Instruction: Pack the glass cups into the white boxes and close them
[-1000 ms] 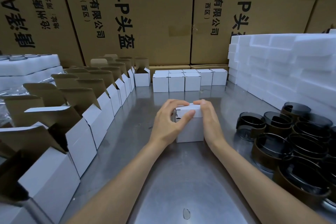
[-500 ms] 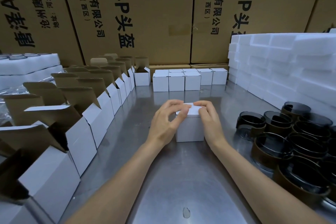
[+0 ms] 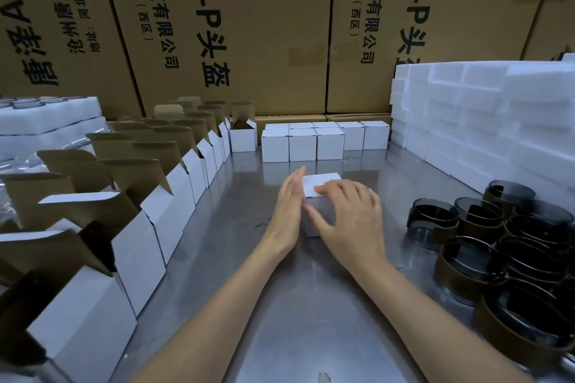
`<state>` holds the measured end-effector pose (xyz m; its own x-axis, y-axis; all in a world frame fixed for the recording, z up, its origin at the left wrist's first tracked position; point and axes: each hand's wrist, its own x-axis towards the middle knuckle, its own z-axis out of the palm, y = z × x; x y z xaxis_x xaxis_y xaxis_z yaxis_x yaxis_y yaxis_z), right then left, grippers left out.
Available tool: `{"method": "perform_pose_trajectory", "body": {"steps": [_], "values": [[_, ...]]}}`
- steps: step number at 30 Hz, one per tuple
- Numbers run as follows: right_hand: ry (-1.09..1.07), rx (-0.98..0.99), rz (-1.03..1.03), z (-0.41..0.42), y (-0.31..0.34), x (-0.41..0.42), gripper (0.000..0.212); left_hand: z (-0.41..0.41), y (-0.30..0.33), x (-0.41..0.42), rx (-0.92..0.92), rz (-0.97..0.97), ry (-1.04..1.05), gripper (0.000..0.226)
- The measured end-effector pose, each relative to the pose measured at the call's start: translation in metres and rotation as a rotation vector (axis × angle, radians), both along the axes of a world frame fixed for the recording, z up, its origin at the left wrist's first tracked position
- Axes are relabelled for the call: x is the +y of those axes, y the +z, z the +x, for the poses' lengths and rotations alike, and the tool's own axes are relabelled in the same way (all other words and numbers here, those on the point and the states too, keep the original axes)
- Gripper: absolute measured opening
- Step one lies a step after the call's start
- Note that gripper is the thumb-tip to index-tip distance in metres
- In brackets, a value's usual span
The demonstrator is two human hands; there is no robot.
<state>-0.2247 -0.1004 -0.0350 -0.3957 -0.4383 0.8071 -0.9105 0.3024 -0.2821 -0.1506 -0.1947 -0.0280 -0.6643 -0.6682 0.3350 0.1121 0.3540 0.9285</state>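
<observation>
A closed white box (image 3: 320,188) sits mid-table (image 3: 280,320). The left hand (image 3: 287,211), flat and open, presses its 9 o'clock side; the right hand (image 3: 348,221) lies spread over its top and front, gripping nothing. Glass cups (image 3: 497,246) cluster at 3 o'clock, open boxes (image 3: 149,227) line 9 o'clock, and closed boxes (image 3: 323,141) stand at 12.

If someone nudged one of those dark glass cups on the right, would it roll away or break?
Probably not roll: the glass cups stand upright on flat bases, squat and wide, so tipping looks unlikely. They may slide easily on the smooth metal table. Packed rim to rim, a hard shove could knock them together and chip them.
</observation>
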Motion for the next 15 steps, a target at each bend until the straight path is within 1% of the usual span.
{"method": "perform_pose_trajectory", "body": {"steps": [2, 3, 6, 7, 10, 11, 15], "values": [[-0.059, -0.024, 0.026, -0.005, -0.001, -0.004, 0.036, -0.002, -0.001, -0.006, 0.024, 0.111, 0.059, 0.053], [-0.086, -0.04, 0.041, -0.01, -0.001, -0.008, 0.038, -0.003, -0.002, -0.009, 0.017, 0.131, 0.085, 0.057], [-0.157, -0.099, 0.163, -0.033, 0.001, -0.024, 0.042, -0.013, -0.004, -0.017, -0.077, 0.078, 0.12, 0.058], [-0.177, -0.13, 0.2, -0.044, 0.001, -0.032, 0.043, -0.018, -0.004, -0.02, -0.111, 0.053, 0.126, 0.055], [-0.26, -0.263, 0.243, -0.079, 0.002, -0.057, 0.046, -0.031, -0.003, -0.032, -0.188, -0.005, 0.107, 0.03], [-0.293, -0.309, 0.246, -0.09, 0.002, -0.065, 0.047, -0.035, -0.003, -0.036, -0.204, -0.022, 0.098, 0.025], [-0.361, -0.46, 0.218, -0.137, 0.003, -0.093, 0.053, -0.048, -0.005, -0.057, -0.212, -0.055, 0.064, 0.028]]}}
